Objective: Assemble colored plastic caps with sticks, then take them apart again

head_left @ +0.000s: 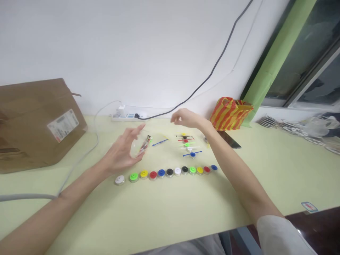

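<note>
My left hand (pixel 120 152) is curled around a small clear bag (pixel 140 146) with thin coloured sticks inside, held just above the table. My right hand (pixel 186 118) hovers above the table's far side, fingers pointing left and smeared by motion, so I cannot tell whether they hold anything. Below it lie several coloured discs with sticks through them (pixel 188 143). A loose blue stick (pixel 160 142) lies between my hands. A row of several coloured round discs (pixel 167 172) runs across the table in front of both hands.
A cardboard box (pixel 34 120) stands at the left. A white power strip (pixel 127 116) with a black cable lies by the wall, and a grey cable (pixel 79 159) trails left. A red and yellow striped bag (pixel 230 113) and a dark phone (pixel 230 139) sit at the right.
</note>
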### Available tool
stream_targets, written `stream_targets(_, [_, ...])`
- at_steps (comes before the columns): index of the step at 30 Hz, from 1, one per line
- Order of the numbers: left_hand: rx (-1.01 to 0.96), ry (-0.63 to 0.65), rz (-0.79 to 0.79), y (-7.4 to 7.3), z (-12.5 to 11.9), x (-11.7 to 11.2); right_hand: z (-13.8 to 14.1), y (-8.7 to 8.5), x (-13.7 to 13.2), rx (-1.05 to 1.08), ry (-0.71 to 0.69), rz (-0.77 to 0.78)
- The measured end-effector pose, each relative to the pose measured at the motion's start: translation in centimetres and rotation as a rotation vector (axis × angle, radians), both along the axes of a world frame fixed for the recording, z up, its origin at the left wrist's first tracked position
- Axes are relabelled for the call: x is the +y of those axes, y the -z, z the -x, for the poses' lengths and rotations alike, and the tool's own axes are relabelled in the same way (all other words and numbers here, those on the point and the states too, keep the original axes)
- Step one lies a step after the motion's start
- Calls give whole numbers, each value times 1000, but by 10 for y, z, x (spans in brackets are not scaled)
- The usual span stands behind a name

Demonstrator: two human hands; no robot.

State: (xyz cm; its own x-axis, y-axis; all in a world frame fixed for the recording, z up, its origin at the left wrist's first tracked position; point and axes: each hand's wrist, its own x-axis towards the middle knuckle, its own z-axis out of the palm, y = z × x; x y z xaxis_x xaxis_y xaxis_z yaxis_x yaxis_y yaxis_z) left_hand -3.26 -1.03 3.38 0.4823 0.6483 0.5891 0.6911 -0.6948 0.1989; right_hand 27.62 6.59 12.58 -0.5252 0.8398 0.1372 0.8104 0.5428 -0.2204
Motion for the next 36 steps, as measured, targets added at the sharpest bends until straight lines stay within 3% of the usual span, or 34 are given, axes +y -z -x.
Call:
stream_targets(1, [0,-1,-4,0,0,-1,-14,8,12,-88,134,36])
stream_targets(4, [-17,-20,-2,0,-3,-2,-50,35,37,-189,268,145])
stream_targets(8, [-100,-15,-9,3,-4,2,-73,63,52,-209,302,216])
stream_targets(13, [-145,9,-54,4,-4,4,-68,74,60,-123,257,220])
stream_targets(16, [-165,-23,-54,2,-7,-1,-60,68,60,-29,207,187])
stream_targets(19, [-209,-52,-39,1,-9,-6,-50,50,55,101,126,130])
stream_targets(23, [-269,-56,-11,0,-10,-8,-24,17,31,438,-186,31])
stream_targets(27, [-332,-54,54,-3,-13,-12,14,-11,-11,499,-373,-11])
stream_targets(32, [-392,19,112,-6,-19,-19,59,-15,-53,400,-474,-122])
stream_targets(36, [-463,119,201,-5,-24,-21,78,-11,-70,301,-518,-190])
